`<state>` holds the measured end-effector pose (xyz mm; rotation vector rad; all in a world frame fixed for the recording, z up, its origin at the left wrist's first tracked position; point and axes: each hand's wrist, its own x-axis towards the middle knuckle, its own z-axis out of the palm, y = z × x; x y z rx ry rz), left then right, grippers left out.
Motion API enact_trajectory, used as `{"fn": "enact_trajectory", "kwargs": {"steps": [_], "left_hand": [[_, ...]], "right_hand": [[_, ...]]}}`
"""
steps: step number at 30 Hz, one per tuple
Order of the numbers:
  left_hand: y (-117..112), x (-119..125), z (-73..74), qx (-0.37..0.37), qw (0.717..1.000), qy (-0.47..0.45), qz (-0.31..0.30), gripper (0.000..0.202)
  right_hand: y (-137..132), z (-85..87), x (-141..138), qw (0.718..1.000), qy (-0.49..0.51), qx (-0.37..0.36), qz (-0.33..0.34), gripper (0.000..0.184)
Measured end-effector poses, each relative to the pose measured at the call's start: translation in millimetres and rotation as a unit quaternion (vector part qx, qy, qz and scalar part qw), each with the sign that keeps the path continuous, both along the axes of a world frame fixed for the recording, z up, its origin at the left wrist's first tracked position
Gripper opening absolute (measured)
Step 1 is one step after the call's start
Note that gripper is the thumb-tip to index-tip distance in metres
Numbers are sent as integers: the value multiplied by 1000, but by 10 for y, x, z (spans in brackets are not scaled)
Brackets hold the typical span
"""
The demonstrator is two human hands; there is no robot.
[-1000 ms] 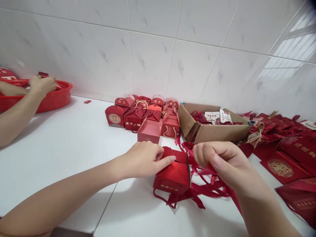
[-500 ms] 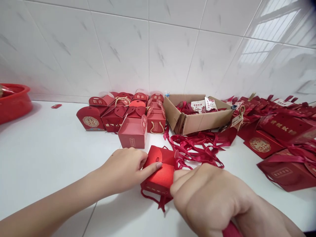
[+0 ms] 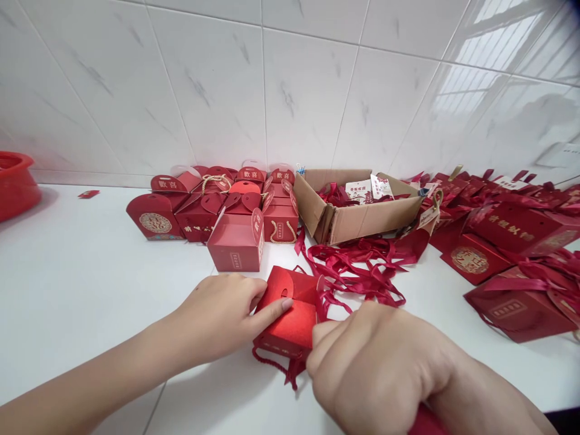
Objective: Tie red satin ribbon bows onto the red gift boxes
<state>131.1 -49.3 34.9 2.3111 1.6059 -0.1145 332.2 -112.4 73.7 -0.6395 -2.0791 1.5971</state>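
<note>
The left hand (image 3: 231, 311) keeps a narrow grip on the red box (image 3: 286, 320), its thumb laid across the top beside the small slot and its fingers bent against the left side. The red box sits directly under that thumb, upright on the white table (image 3: 113, 290), with a twisted cord (image 3: 272, 360) looping down on the side toward the person. Just right of this grip, the right hand (image 3: 376, 368) is a tight fist, its knuckles close against the right edge of the red box; whether they touch it cannot be told. A band of red ribbon (image 3: 426, 420) shows below the fist, gripped in it. Beyond the fist lies a tangle of loose ribbons (image 3: 362, 269), and behind them stands a cardboard box (image 3: 376, 220) containing more red ribbon and white printed cards (image 3: 357, 192). Straight ahead of the left hand is a pinkish-red carton (image 3: 233, 244) with its top unfolded, in front of a cluster of gift boxes (image 3: 156, 217) near the tiled wall (image 3: 203, 103). Well to the right of both grips, finished-looking red packages (image 3: 512, 305) are heaped; far to the left is part of a red basin (image 3: 16, 190), with a small red packet (image 3: 88, 194) near it.
</note>
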Motion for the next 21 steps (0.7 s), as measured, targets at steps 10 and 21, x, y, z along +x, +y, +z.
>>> {"fn": "enact_trajectory", "kwargs": {"steps": [10, 21], "left_hand": [[-49, -47, 55, 51, 998, -28, -4, 50], [-46, -218, 195, -102, 969, -222, 31, 30]], "right_hand": [[37, -48, 12, 988, 70, 125, -56, 49], [508, -142, -104, 961, 81, -33, -262, 30]]}}
